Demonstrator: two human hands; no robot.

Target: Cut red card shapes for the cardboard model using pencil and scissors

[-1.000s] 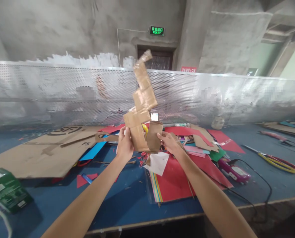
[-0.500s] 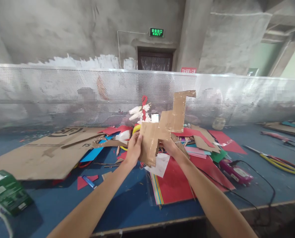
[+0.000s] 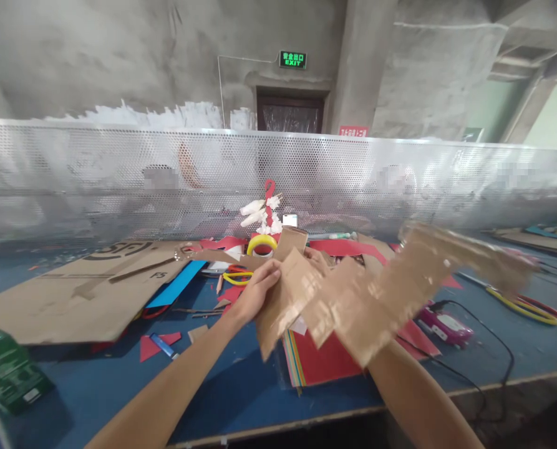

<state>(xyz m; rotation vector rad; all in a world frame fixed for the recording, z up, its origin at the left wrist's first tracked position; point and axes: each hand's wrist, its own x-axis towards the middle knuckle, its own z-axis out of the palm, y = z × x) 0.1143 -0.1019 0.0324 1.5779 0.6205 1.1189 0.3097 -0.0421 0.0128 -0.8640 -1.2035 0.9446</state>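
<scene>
Above the blue tabletop [image 3: 241,380], a stepped, tape-covered cardboard construction [image 3: 339,296] is held aloft, tilted, its narrow end blurred toward the right. Its left edge is pinched by the left hand [image 3: 257,290]; the right hand [image 3: 316,259] is largely hidden behind it, and whether that grip is closed cannot be told. Light weight and moderate stiffness are to be expected, with slick taped surfaces and bend-prone joints; it is best gripped by the broad panels, not the narrow tip.
</scene>
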